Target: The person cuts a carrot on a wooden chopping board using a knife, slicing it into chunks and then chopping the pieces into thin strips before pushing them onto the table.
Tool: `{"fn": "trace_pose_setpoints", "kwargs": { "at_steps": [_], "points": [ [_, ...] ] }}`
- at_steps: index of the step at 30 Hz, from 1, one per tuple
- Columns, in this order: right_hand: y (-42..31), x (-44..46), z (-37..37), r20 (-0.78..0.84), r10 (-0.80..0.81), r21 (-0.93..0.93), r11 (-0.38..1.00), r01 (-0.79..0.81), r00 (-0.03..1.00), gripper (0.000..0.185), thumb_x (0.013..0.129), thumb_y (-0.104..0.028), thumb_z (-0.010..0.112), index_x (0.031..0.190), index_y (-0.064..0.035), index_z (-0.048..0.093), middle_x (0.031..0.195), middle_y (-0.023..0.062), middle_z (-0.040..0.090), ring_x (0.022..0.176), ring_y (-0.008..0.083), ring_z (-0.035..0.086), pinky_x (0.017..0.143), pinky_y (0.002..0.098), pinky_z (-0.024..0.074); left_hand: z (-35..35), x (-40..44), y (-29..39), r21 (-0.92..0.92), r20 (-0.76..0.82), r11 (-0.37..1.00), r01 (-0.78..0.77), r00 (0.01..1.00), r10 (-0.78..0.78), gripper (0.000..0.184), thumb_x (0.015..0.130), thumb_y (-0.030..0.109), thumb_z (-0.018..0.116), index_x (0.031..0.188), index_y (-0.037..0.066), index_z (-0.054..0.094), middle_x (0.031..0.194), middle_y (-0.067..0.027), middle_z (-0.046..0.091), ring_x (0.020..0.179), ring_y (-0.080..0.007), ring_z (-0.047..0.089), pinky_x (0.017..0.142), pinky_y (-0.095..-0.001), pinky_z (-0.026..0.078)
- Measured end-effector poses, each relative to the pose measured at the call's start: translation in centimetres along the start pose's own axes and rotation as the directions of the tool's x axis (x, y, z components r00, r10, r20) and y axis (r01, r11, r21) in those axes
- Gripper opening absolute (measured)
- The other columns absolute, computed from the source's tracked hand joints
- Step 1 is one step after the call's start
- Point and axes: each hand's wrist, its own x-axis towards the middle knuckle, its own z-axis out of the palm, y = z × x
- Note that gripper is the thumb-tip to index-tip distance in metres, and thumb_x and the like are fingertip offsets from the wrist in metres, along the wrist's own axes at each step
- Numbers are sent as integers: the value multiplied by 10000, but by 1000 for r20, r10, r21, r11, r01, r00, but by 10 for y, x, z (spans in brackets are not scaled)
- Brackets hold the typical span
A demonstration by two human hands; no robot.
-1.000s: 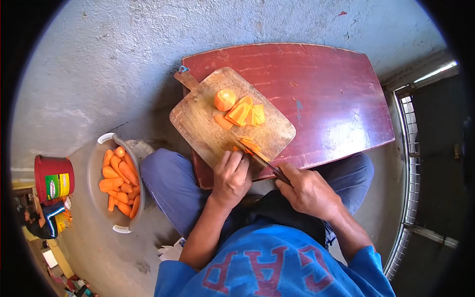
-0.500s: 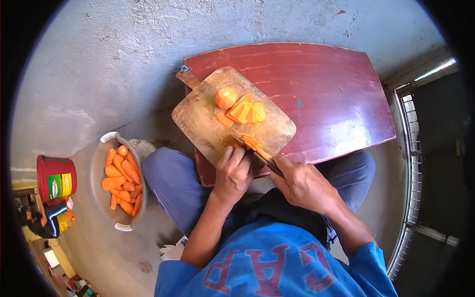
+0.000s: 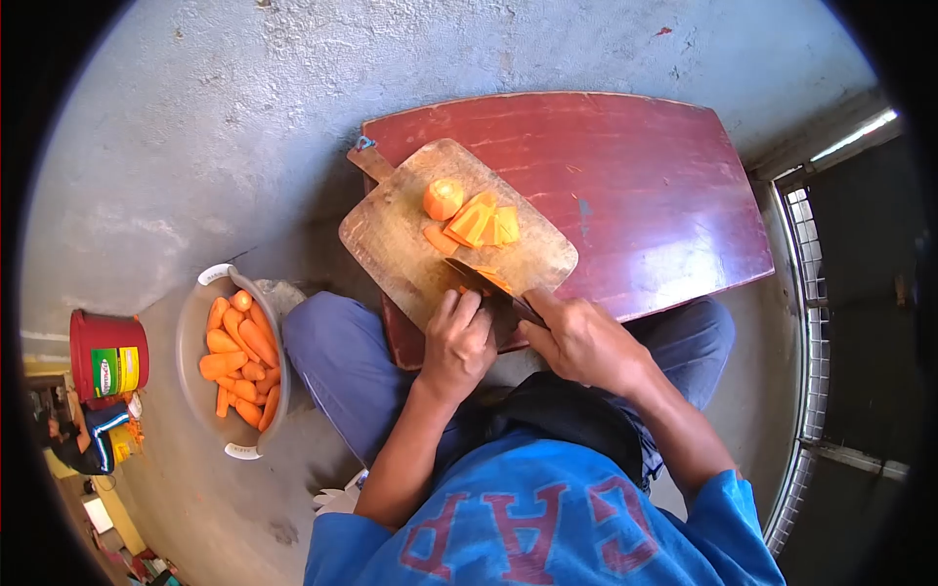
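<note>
Knife (image 3: 477, 280): moved away from the body with the right hand (image 3: 594, 344) since the earlier frame, its tip now nearer the slices (image 3: 479, 221) on the board (image 3: 391, 244).
Right fingers (image 3: 545, 309): clenched round the knife's handle, at the board's near right edge.
Left hand (image 3: 457, 347): fingers curled, tips down by the board's near edge, just beside the blade; a bit of orange shows at the tips, but I cannot tell whether they grasp it.
Strips (image 3: 496, 278): cut carrot on the board, along the blade's far side.
Slices: flat and overlapping around the board's middle.
Stump (image 3: 444, 198): thick carrot piece on the board, just beside the slices.
Table (image 3: 635, 195): red, under the board and reaching well to its right; the board's left part overhangs it.
Tub (image 3: 193, 391): on the floor left of the board, holding carrots (image 3: 234, 361).
Bucket (image 3: 107, 356): red, farther left of the board than the tub.
Wall (image 3: 264, 127): pale blue, beyond the board.
</note>
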Motion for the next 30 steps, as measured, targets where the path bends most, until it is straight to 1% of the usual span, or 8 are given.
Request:
{"fn": "trace_pose_setpoints", "kwargs": {
  "at_steps": [4,7,12,13,19,23,28,30],
  "points": [
    [5,0,-10,-83,-20,122,992,30,996,249,1114,-204,732,1181,25,659,847,337,721,851,554,744,732,615,572,2,0,4,-23,-54,999,31,998,-33,207,867,-66,771,1074,-69,771,1123,-210,675,967,-437,659,837,-527,603],
    [4,-12,-26,-59,54,125,991,-47,997,229,1104,-199,741,1172,12,680,841,318,710,836,547,737,725,592,569,-3,1,6,-72,-108,996,50,992,-58,173,928,-45,821,1092,-60,771,1116,-187,671,976,-418,670,837,-510,599],
    [4,-33,-31,55,106,145,983,-113,993,220,1085,-167,750,1173,24,687,880,316,717,878,544,733,755,571,566,-6,0,5,-112,-101,991,71,991,-83,202,902,-59,855,1094,-37,796,1108,-165,698,992,-397,697,874,-496,599],
    [6,-35,-27,12,31,145,989,-32,999,215,1083,-158,750,1173,28,690,887,319,718,881,545,731,766,575,566,-7,0,5,-109,-96,991,77,992,-88,199,902,-57,857,1091,-34,797,1106,-163,697,997,-396,697,879,-495,598],
    [17,-13,-26,12,72,72,995,-72,997,219,1084,-165,744,1172,27,688,830,321,697,825,559,719,723,598,553,-7,0,4,-114,-95,990,78,991,-89,200,900,-49,869,1085,-26,798,1111,-160,699,1007,-392,700,886,-493,598],
    [10,-8,-33,-1,138,61,989,-138,990,223,1094,-178,739,1196,16,698,826,323,710,828,561,733,714,605,562,-9,1,3,-109,-117,993,40,992,-53,170,909,-43,834,1067,-41,772,1110,-173,678,955,-388,658,848,-501,586],
    [-11,-26,-14,-11,72,50,996,-71,997,234,1094,-161,756,1238,14,698,935,313,733,917,548,743,759,571,578,-7,-3,-1,-107,-103,993,44,993,-55,172,906,-48,827,1069,-44,772,1105,-188,689,935,-403,652,851,-495,582],
    [-14,-29,-4,-41,-69,2,998,69,997,248,1074,-138,751,1232,36,673,925,316,766,870,540,768,743,591,616,-6,-4,-3,-98,-89,995,27,995,-36,184,888,-66,797,1069,-49,770,1108,-198,694,941,-414,647,851,-502,578]
  ]
}}
